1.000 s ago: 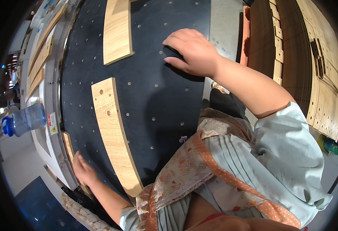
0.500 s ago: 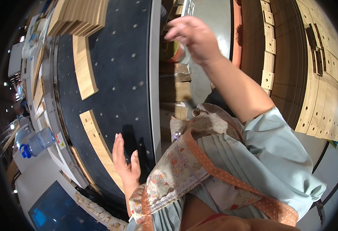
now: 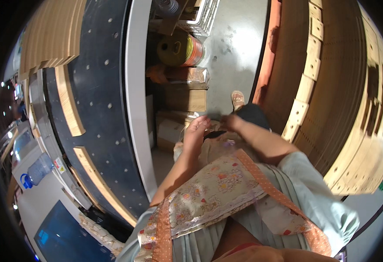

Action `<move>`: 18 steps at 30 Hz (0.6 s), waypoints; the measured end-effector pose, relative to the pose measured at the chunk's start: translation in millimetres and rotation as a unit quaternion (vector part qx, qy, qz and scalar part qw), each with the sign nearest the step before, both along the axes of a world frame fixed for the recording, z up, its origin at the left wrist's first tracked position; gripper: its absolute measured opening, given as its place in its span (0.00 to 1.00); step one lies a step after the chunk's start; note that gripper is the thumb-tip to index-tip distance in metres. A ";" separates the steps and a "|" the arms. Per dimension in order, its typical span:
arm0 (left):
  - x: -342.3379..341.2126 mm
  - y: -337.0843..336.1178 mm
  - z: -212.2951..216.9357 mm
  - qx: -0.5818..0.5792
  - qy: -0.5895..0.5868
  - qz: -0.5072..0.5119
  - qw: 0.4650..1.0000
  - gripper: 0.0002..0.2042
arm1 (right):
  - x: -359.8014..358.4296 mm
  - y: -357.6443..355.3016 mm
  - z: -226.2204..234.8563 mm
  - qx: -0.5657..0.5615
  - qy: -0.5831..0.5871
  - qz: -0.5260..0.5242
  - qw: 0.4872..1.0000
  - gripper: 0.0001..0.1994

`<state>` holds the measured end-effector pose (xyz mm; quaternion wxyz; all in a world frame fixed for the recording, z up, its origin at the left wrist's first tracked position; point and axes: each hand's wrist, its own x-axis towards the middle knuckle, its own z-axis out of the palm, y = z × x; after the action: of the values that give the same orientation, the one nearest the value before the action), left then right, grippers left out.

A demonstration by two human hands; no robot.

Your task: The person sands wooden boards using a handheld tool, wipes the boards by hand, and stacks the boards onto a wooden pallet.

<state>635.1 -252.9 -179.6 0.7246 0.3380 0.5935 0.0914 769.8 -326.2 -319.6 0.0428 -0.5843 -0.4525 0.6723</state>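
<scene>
Both my hands are in front of my waist, close together over the floral apron (image 3: 217, 179). My left hand (image 3: 196, 131) has its fingers curled inward, and what they hold, if anything, I cannot make out. My right hand (image 3: 231, 123) is smeared by motion, so its fingers do not show clearly. Dark cloth shows between and just below the hands. To the left, the black worktop (image 3: 104, 113) carries a tall stack of wooden boards (image 3: 54, 32) and two single wooden strips, a far one (image 3: 69, 100) and a near one (image 3: 102, 183).
Below the worktop's grey edge (image 3: 137, 87) stand a round tin (image 3: 180, 49), cardboard boxes (image 3: 191, 99) and a white basket (image 3: 207, 19). Stacked drilled wooden panels (image 3: 353, 144) line my right. A blue-capped water bottle (image 3: 38, 169) stands at the far left.
My right hand has come down from the upper middle to my waist. The left has left the worktop's side and joined it. My view has shifted to the right.
</scene>
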 end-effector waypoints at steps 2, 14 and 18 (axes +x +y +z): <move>9.2 9.8 -72.2 0.063 0.190 -0.212 0.956 0.12 | -1.2 -28.3 -24.4 -0.008 0.004 -0.025 1.000 0.21; -19.3 182.1 -296.8 0.154 0.533 -0.657 0.510 0.13 | -60.6 -31.0 -227.4 -0.010 0.020 -0.338 0.941 0.12; -52.2 246.3 -362.6 0.193 0.523 -0.701 0.445 0.17 | -54.8 16.4 -307.1 0.014 -0.009 -0.347 0.938 0.10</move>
<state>582.9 -6.6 -542.3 0.0112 0.7541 0.3879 -0.5299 715.0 -309.8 -626.8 0.2774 -0.7107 -0.2311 0.6037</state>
